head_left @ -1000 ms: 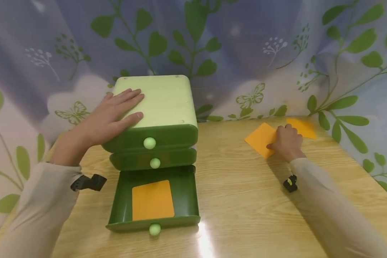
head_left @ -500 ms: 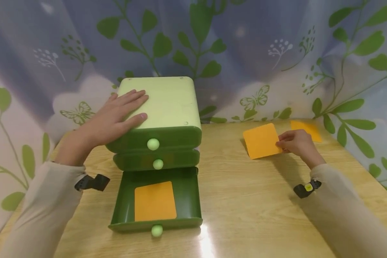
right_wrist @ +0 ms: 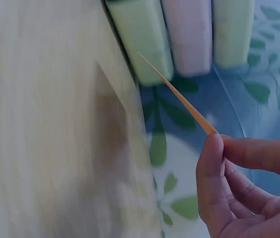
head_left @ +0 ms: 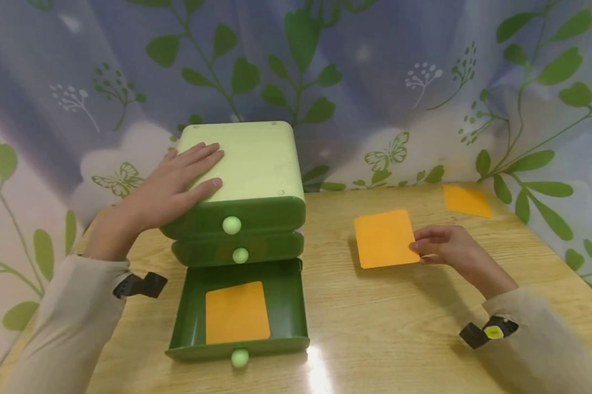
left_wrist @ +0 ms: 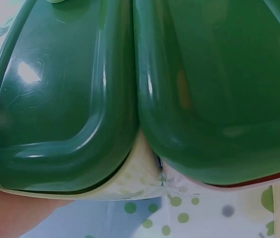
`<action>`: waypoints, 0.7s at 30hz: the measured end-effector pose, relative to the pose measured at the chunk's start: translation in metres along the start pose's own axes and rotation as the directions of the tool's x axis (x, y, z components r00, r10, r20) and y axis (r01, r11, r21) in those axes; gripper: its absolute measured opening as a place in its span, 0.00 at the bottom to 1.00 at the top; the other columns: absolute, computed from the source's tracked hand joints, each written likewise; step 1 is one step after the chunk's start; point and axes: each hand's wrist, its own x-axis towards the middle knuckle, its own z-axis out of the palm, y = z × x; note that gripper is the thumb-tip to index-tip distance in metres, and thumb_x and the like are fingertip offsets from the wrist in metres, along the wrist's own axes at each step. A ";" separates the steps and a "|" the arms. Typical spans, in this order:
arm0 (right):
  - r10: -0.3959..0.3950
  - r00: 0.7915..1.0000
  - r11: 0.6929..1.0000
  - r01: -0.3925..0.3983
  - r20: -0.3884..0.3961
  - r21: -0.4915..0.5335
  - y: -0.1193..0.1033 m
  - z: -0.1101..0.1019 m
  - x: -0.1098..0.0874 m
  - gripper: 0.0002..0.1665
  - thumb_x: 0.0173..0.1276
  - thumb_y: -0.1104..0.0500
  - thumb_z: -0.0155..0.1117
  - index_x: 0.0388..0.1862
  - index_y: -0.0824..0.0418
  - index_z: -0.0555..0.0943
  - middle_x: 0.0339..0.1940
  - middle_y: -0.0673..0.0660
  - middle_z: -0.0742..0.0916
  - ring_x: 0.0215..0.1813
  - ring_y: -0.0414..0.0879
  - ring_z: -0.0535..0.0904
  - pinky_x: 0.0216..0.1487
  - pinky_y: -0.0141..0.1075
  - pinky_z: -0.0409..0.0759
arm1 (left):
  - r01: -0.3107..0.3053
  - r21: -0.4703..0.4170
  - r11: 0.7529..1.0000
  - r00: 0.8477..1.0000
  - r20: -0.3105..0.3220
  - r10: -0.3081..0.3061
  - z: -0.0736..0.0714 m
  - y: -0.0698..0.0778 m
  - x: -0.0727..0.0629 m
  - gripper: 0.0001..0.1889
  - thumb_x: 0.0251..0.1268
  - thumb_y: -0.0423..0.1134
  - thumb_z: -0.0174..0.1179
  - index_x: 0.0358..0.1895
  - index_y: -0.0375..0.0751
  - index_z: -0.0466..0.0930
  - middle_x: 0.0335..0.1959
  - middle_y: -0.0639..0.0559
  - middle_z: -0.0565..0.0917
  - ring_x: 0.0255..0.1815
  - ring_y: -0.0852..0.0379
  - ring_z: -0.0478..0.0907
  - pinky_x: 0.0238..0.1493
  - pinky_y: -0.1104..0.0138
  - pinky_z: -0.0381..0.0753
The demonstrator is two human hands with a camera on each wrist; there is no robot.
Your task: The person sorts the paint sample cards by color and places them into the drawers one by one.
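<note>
A small drawer cabinet [head_left: 256, 164] with a pale green top and green drawer fronts stands left of centre in the head view. My left hand [head_left: 170, 189] rests flat on its top, fingers straight. The bottom drawer [head_left: 286, 306] is pulled out, and an orange square of paper [head_left: 237, 313] lies in it. Right of the cabinet, my right hand [head_left: 455, 251] pinches a second orange paper square [head_left: 384, 239] by its right edge, above the table. In the right wrist view that sheet [right_wrist: 187, 104] shows edge-on between thumb and index finger.
Another orange paper square [head_left: 467, 201] lies near the table's back right corner. The wooden table [head_left: 365, 339] runs up to a leaf-patterned curtain [head_left: 365, 82] behind. Upper drawers [head_left: 271, 216] are pushed in, with round pale green knobs [head_left: 231, 225].
My right hand has lifted one orange paper square off the table and brought it toward the front and slightly left. The left hand stays on the cabinet top.
</note>
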 end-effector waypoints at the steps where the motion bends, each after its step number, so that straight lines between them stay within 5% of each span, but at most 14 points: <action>1: 0.003 1.000 1.000 -0.003 0.019 0.008 -0.001 0.005 -0.003 0.18 0.68 0.63 0.64 0.52 0.73 0.75 0.37 0.47 0.86 0.41 0.38 0.83 0.44 0.38 0.83 | 0.000 -0.002 1.000 1.000 -0.001 0.000 0.000 0.000 0.000 0.33 0.76 0.55 0.41 0.77 0.41 0.51 0.78 0.44 0.50 0.78 0.44 0.40 0.72 0.43 0.32; 14: 0.016 0.991 0.998 -0.023 0.131 0.054 -0.005 0.047 -0.025 0.16 0.68 0.61 0.64 0.51 0.68 0.77 0.40 0.51 0.85 0.42 0.42 0.81 0.43 0.39 0.83 | 0.003 0.008 1.000 1.000 0.010 -0.003 0.001 0.001 0.001 0.34 0.76 0.56 0.40 0.77 0.43 0.50 0.78 0.46 0.49 0.78 0.45 0.39 0.72 0.43 0.31; 21: -0.026 0.961 0.986 -0.020 0.275 0.165 -0.013 0.078 -0.033 0.10 0.69 0.61 0.63 0.47 0.63 0.78 0.34 0.48 0.85 0.36 0.42 0.81 0.43 0.40 0.83 | 0.006 0.049 0.999 0.997 0.072 -0.010 -0.003 0.001 -0.002 0.34 0.77 0.58 0.36 0.78 0.44 0.45 0.79 0.47 0.45 0.79 0.47 0.35 0.72 0.44 0.30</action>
